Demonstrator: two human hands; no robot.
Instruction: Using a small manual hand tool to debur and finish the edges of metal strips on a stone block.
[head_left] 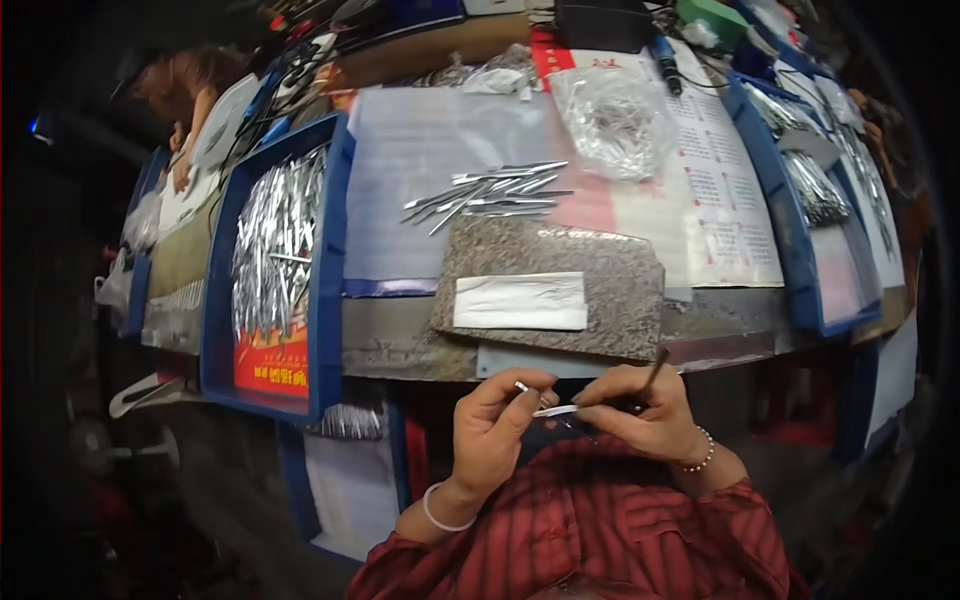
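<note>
Close to my body, just off the table's front edge, my left hand point(488, 430) pinches a slim, shiny metal piece point(556, 410), possibly tweezers. My right hand point(645, 415) meets its other end with closed fingertips. A thin dark stick-like tool point(656, 367) juts up from the grip of my right hand. Ahead of both hands lies a speckled stone slab point(625, 290) bearing a folded white strip point(520, 302) of paper or cloth. Beyond the slab, slender silvery metal pieces point(495, 193) lie in a loose pile on a plastic-covered sheet.
A blue tray point(333, 240) full of similar metal pieces stands at left; another blue tray point(800, 270) is at right. A clear plastic bag point(615, 125) lies behind the slab. Below the table edge sits a lower tray point(352, 485). Another person point(190, 90) works at far left.
</note>
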